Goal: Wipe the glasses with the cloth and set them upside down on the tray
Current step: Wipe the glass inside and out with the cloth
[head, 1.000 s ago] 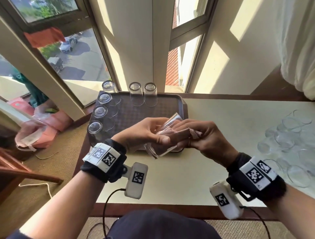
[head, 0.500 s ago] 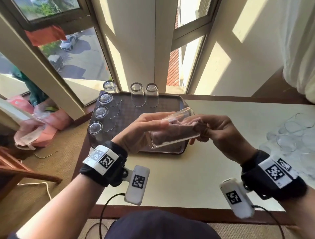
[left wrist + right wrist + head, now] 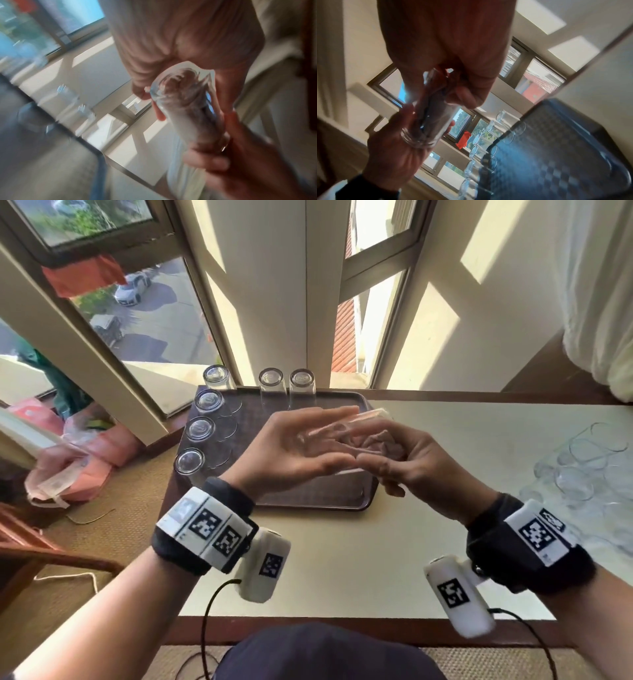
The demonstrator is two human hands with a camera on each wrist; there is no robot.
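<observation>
**Glass wiped inside now, not outside**

At the table's (image 3: 445, 542) far left corner, over the brown tray (image 3: 308, 498) with six upturned glasses (image 3: 200, 429), the held glass (image 3: 363, 419) lies sideways, its base clasped in the left hand (image 3: 291, 453). The cloth (image 3: 373, 440), a second ago wrapped outside, is now stuffed within and pinched by the right hand (image 3: 421, 467). Wiping looks nearly done.

A cream table (image 3: 342, 559) is carrying a dark tray (image 3: 308, 498) with 6 upturned glasses (image 3: 202, 429) at left, while more glasses (image 3: 579, 477) are standing at right.
</observation>
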